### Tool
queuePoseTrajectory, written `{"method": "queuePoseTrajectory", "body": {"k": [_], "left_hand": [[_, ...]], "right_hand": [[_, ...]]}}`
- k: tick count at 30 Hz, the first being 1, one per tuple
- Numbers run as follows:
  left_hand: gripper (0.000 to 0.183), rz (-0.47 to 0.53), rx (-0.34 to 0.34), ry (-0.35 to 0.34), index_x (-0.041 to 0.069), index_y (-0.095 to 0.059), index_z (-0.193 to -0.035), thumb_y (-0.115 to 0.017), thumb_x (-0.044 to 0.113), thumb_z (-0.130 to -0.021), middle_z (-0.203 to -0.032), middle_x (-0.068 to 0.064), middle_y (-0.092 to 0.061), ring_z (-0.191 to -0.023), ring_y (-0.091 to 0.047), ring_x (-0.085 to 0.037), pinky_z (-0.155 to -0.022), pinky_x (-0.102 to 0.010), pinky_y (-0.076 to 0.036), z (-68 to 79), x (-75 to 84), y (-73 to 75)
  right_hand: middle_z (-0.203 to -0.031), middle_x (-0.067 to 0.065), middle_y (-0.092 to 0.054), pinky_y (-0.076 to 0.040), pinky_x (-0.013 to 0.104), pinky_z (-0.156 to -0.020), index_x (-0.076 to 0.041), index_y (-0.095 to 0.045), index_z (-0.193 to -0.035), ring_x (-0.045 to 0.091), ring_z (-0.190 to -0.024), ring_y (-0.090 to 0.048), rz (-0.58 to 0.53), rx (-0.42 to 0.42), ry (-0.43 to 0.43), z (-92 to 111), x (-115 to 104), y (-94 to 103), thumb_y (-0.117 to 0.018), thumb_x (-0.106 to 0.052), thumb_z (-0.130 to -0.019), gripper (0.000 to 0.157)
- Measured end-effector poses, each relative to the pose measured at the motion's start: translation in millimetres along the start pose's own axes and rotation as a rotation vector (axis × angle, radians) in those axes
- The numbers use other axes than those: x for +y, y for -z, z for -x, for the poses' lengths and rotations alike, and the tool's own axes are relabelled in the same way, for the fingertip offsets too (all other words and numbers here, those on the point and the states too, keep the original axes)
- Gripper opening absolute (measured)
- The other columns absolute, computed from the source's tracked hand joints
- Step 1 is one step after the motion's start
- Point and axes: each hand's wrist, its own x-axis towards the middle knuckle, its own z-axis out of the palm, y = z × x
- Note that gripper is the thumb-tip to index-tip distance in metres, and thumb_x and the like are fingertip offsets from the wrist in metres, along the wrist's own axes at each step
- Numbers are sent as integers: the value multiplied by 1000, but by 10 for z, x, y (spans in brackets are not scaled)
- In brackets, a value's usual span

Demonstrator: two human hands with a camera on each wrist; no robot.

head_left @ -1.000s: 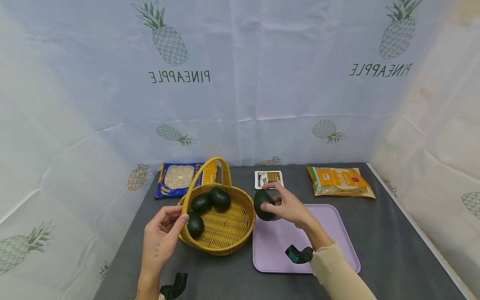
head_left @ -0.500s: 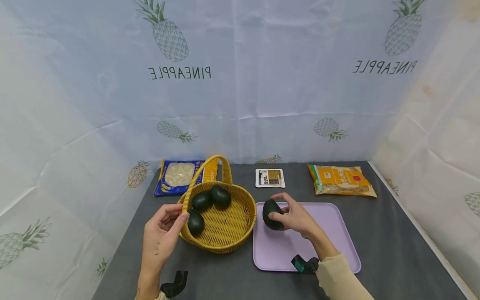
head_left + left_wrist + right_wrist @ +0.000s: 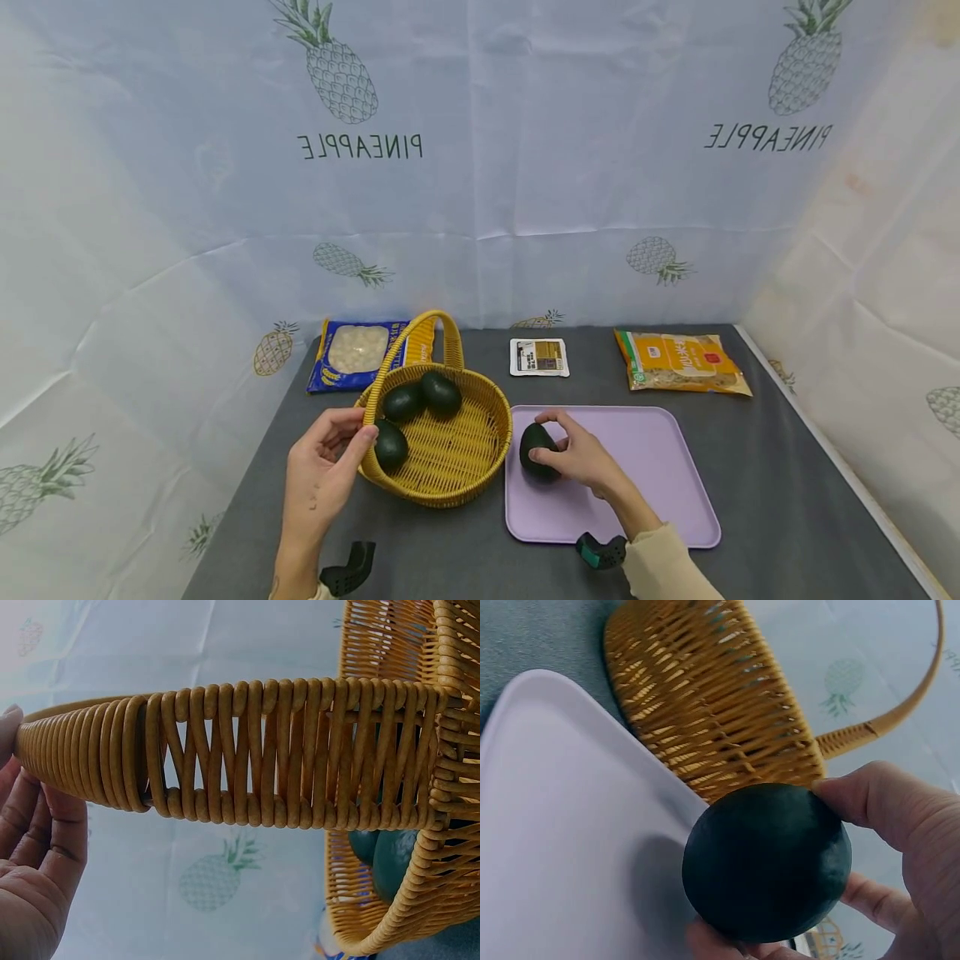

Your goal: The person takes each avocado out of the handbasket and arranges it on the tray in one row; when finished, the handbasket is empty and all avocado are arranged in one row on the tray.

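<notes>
My left hand point(image 3: 324, 475) pinches the handle point(image 3: 225, 754) of a yellow wicker basket point(image 3: 450, 483) between thumb and fingers. Inside the basket, toward its left and back, lie several dark green avocados point(image 3: 441, 394). Over the left part of a light purple tray point(image 3: 637, 500), my right hand point(image 3: 588, 458) grips another dark avocado point(image 3: 537, 452), thumb on the near side and fingers round the far side. From the right wrist, that avocado point(image 3: 765, 862) shows its rounded end, and its shadow falls on the tray surface.
A blue bag with round white pieces point(image 3: 358, 350) lies behind the basket. At the back middle is a small white-edged packet point(image 3: 538, 357), and at the back right an orange food bag point(image 3: 682, 362). Pineapple-print cloth point(image 3: 480, 192) walls in the grey table.
My right hand has carried its avocado from beside the basket's right rim to over the tray and lowered it toward the left part. The left hand has stayed on the handle.
</notes>
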Motion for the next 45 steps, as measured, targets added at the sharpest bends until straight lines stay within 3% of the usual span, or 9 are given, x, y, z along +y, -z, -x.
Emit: {"method": "queuePoseTrajectory", "body": {"k": [14,21,45], "left_hand": [[18,14,2,0,0,-71,-106,-74,-4,-89,-89,4,-72,-81,-69,-6,-74,-16,-56,6,12,1],[19,4,2,-4,1,-71,-106,-73,-6,-88,-91,-3,-73,-80,-68,-6,-73,-15,-55,10,18,0],[19,24,-1,-9,0,-70,-106,-73,-7,-88,-90,-2,-72,-80,-69,-7,-74,-15,-56,-3,25,9]], "right_hand": [[-81,8,-65,-46,31,-56,-22,-60,-126,19,-69,-58,113,93,42,24,17,-178,-84,-28,-79,53],[-70,4,-62,-42,30,-54,-20,-60,-125,16,-62,-54,177,124,74,27,4,-223,-84,-29,-78,54],[-78,5,-60,-43,31,-56,-13,-56,-137,17,-64,-54,189,62,32,97,-59,-196,-80,-45,-85,65]]}}
